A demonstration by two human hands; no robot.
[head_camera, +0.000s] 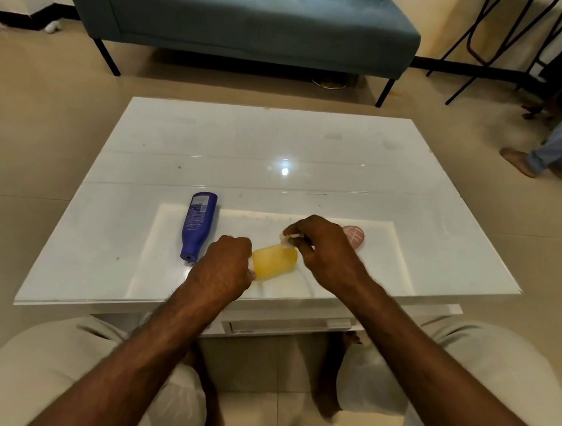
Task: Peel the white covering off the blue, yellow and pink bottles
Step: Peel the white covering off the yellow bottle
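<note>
At the centre of the frame the yellow bottle (274, 263) sits low at the white table (307, 143). It looks light, smooth and slippery, so it wants a firm grip at one end. The left hand (228, 265) curls round its left end. The right hand (320, 249), wrist raised, pinches thin, tearable white covering (287, 239) at its right end.

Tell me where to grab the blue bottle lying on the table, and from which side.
Grip the blue bottle across its wide middle, coming down from above with fingers on its long sides. It lies flat on the table, narrow cap end toward the person, so the body offers the broadest, steadiest hold. The left hand, nearest it, seems best once it frees the yellow bottle.
</note>
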